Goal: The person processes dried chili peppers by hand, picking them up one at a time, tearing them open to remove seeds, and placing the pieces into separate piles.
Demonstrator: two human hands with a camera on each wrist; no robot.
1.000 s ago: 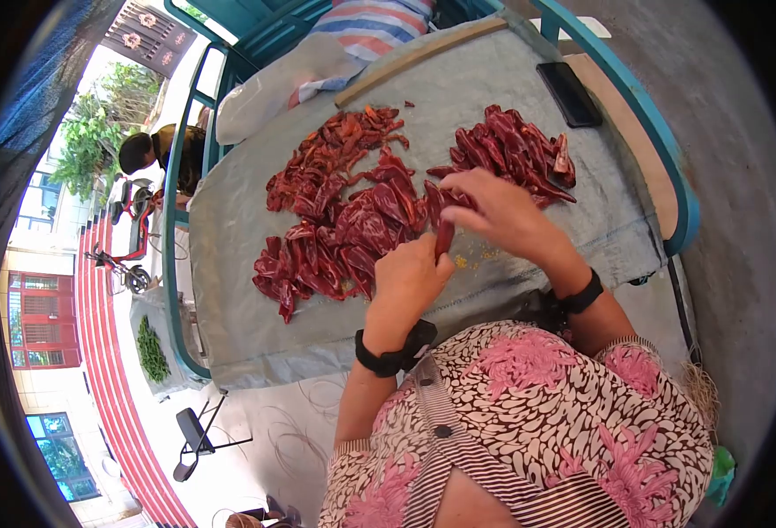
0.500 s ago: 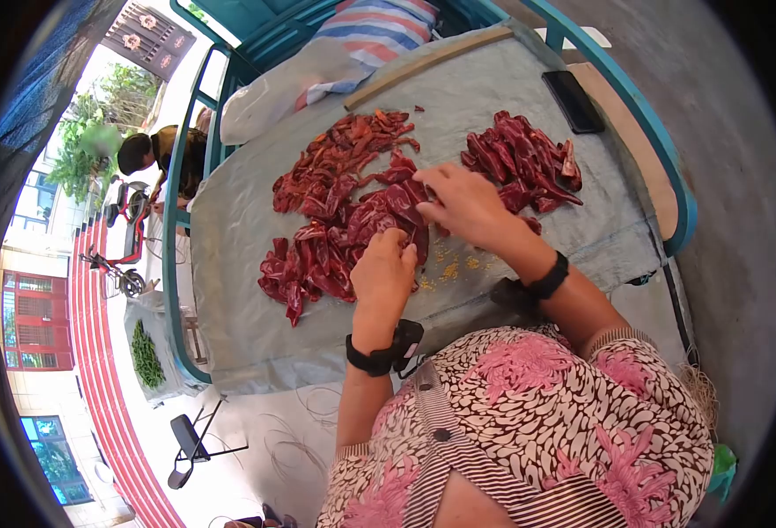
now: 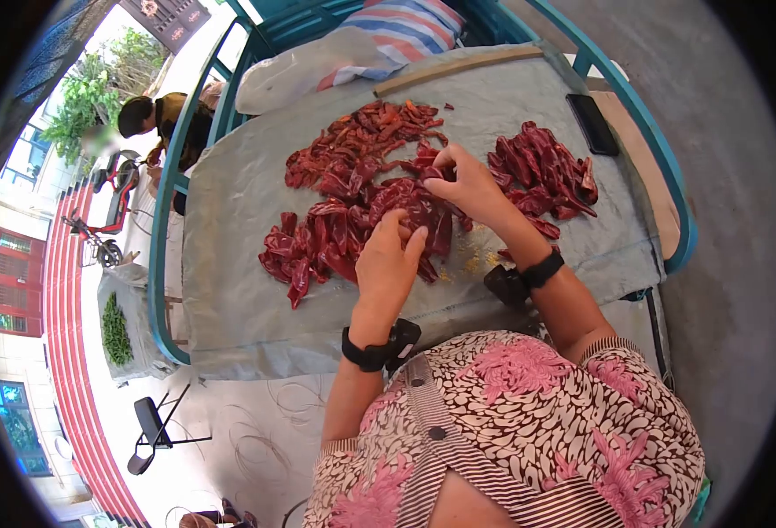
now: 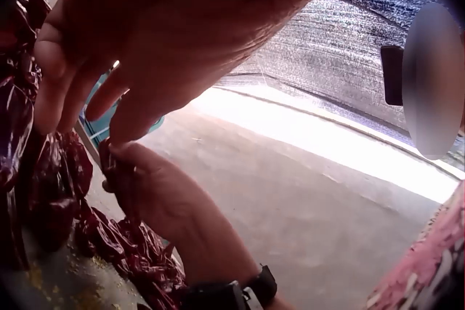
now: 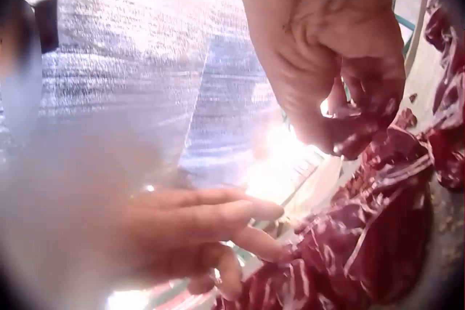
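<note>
A dried chilli [image 4: 107, 157] seems pinched by the right hand [image 3: 474, 187] over the chilli pile [image 3: 326, 242], towards the grey sheet's [image 3: 229, 330] left edge; the left hand [image 3: 384, 268] is relaxed; pods are best handled low, so that seeds [image 3: 476, 261] are not scattered.

Outdoor scene, strong daylight. Pale ground [image 3: 247, 396], glare-bleached, loose wire coils [image 3: 256, 444] on it; darker grey floor [image 3: 731, 220] at right. Red-striped steps [image 3: 71, 352] along cream wall [image 3: 5, 359] with red door [image 3: 11, 282], blue-paned window [image 3: 20, 427]. Red scooter [image 3: 117, 207] near steps; black folding stool [image 3: 151, 421]. Patterned gate [image 3: 172, 19], green shrubs [image 3: 80, 101]. Blue tarp [image 3: 49, 55] hanging upper left. Teal metal rail [image 3: 685, 233].
</note>
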